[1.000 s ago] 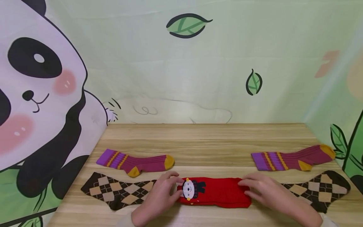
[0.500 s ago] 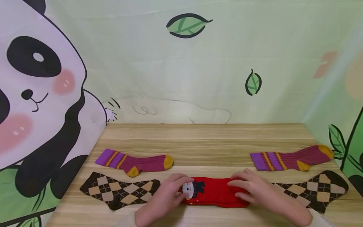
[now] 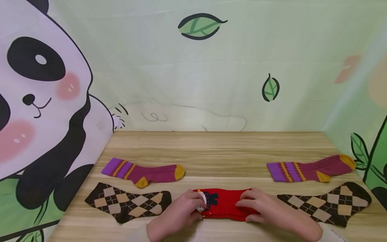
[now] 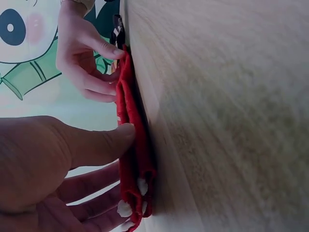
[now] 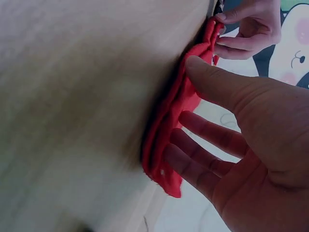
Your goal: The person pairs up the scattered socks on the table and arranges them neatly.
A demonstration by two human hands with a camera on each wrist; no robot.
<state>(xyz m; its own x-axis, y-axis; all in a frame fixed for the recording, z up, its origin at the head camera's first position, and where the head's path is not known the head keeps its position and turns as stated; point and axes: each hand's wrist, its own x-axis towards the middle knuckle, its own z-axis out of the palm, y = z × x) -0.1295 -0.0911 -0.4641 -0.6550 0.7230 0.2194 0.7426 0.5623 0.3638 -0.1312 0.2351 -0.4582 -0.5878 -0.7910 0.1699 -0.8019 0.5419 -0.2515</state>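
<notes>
Head view: the red sock bundle (image 3: pixel 225 201) is seen at six o'clock; its nine-o'clock side is pinched by the left hand (image 3: pixel 185 206), its three-o'clock side by the right hand (image 3: pixel 263 205); light, floppy cloth is expected, best gripped through both layers.

Fingers (image 3: pixel 198 203) partly hide the red cloth's (image 3: pixel 226 205) print (image 3: pixel 203 198), seemingly a face.

Four socks (image 3: pixel 143 172) (plus one red bundle (image 3: pixel 227 205))
</notes>
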